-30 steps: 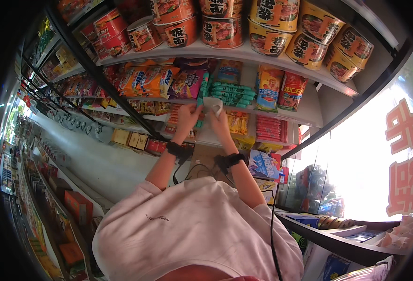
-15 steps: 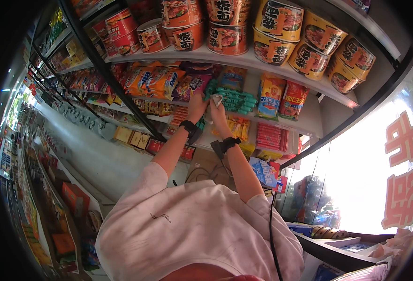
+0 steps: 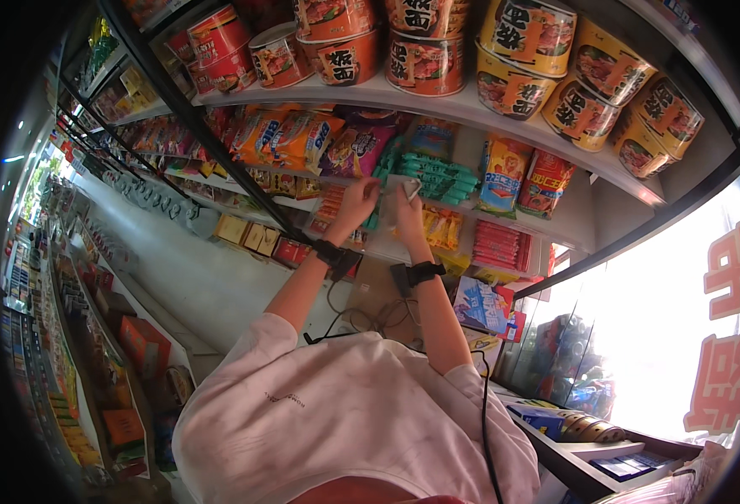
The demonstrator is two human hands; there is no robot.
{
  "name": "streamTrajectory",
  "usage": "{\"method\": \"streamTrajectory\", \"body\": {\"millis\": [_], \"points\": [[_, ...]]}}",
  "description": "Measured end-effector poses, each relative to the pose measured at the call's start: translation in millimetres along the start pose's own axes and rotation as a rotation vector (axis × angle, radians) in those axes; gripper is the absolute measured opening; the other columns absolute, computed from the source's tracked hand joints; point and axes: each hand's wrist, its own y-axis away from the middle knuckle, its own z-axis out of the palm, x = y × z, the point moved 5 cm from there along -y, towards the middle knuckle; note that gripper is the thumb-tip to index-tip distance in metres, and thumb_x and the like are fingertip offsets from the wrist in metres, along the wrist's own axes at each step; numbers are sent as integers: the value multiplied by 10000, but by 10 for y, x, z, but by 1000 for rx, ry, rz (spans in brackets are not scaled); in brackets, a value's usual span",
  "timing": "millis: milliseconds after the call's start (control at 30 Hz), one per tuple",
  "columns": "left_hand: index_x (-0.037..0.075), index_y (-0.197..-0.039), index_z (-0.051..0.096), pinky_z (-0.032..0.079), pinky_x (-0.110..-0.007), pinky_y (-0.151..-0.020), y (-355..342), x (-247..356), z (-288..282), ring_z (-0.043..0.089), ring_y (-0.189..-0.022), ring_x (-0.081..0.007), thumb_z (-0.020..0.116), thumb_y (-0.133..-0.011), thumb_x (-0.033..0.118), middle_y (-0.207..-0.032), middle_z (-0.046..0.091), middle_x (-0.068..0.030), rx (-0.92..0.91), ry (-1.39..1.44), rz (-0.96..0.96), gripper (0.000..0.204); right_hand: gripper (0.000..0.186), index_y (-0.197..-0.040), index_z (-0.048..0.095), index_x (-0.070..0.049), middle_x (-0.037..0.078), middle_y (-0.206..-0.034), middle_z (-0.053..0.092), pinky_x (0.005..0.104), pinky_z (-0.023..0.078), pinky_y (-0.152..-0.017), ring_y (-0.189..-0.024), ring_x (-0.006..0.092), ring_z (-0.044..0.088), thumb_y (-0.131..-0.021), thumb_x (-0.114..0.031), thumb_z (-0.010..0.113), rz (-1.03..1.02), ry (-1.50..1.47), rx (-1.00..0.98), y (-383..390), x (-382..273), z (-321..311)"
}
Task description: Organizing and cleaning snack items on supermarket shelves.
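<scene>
At the middle shelf, my right hand [image 3: 410, 217] is closed on a pale, crumpled, cloth-like piece [image 3: 405, 186], whose material is hard to make out. Close by on the left, my left hand [image 3: 356, 206] has its fingers curled, and whatever they may hold is hidden. Teal snack packets [image 3: 441, 175] lie stacked just beyond my right hand; more teal packaging shows between the two hands. Purple snack bags [image 3: 360, 149] stand behind my left hand. Yellow packets [image 3: 439, 228] lie right beside my right hand, lower down. Dark bands circle both wrists.
Noodle tubs [image 3: 424, 63] line the shelf above my hands. Bags of snacks [image 3: 504, 172] stand to the right, over red packets [image 3: 502, 244]. A black shelf post [image 3: 210, 143] rises at the left. Cables [image 3: 378, 317] trail beside a cardboard box below.
Both hands have drawn back slightly from the teal packets, and the right hand has shifted right with the pale piece. The whole view has shifted a little.
</scene>
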Motion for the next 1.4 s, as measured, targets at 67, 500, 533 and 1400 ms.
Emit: {"method": "streamTrajectory", "body": {"millis": [67, 500, 533, 1400], "points": [[-40, -1099, 649, 542, -362, -735, 41, -13, -55, 687, -815, -229, 574, -980, 187, -897, 704, -138, -74, 110, -1, 266, 385, -1224, 540, -11, 59, -1018, 623, 325, 459, -803, -910, 162, 575, -1005, -327, 526, 3, 5, 62, -6, 136, -170], [-13, -900, 728, 572, -315, -645, 77, -1624, -295, 688, -699, -156, 651, -940, 215, -767, 708, -89, -627, 316, -389, 244, 563, -1345, 477, -1, 92, -1156, 598, 352, 471, -816, -1004, 204, 576, -1001, -446, 493, 588, 169, 336, 591, 1449, 61], [-15, -889, 727, 570, -326, -632, 33, -1759, -301, 686, -684, -164, 633, -951, 215, -757, 707, -92, -603, 310, -428, 256, 563, -1345, 477, -1, 92, -1156, 598, 352, 471, -816, -1004, 204, 576, -1001, -446, 493, 586, 179, 359, 572, 1560, 87], [-23, -921, 523, 379, -403, -598, -265, -2655, 753, 435, -602, -210, 411, -983, 144, -684, 451, -57, -817, 246, -405, 211, 337, -1093, 515, 43, 283, -965, 641, 514, 477, -816, -960, 465, 594, -828, -134, 624, 173, 820, 411, -444, 2247, 663]]}}
